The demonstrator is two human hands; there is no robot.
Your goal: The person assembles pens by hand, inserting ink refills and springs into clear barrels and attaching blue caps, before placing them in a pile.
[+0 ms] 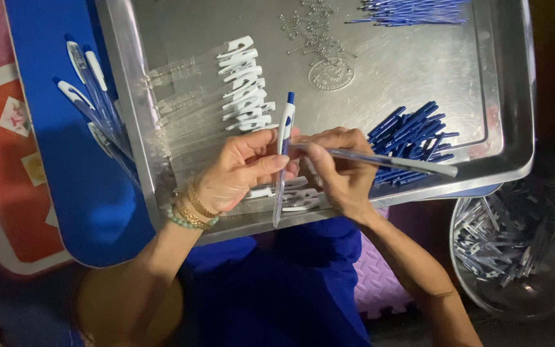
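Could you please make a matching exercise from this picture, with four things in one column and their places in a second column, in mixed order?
Things:
1. small metal springs
2. finished pens
3. blue caps
4. clear bowl

Places:
A. on the blue surface, left of the metal tray
B. below the tray's right corner
C. at the tray's far edge, near the middle
D. on the tray, just beyond the right hand

Right pairs: 1-C, 2-A, 3-D, 4-B

The left hand holds an upright pen; the right hand holds a clear barrel.
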